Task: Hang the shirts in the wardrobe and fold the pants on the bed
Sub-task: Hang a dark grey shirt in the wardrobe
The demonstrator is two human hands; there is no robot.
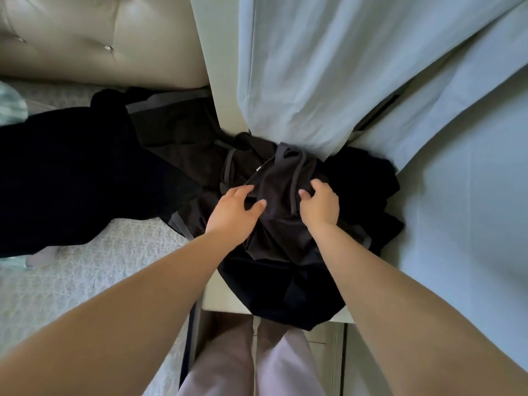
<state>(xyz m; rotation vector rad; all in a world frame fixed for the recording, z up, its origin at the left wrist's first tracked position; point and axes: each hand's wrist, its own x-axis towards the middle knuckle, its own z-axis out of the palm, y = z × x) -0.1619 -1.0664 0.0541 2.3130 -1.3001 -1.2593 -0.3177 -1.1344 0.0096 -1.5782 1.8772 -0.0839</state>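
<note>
Since garment [275, 181] looks limp, light: take it by trim [225, 174], mid-frame; left grip [231, 215] spread flat, right grip [320, 207] bunching cloth.

The dark garments [274, 224] heaped in the middle are too crumpled and shadowed to tell shirt from pants. Their far edge is hidden behind the pale blue curtain [314, 81]. The right hand [318, 205] curls its fingertips out of sight into a fold. A black garment [71, 172] and a teal cloth [11, 104] run off the left edge. The white tag [258, 168] is too small to read.
</note>
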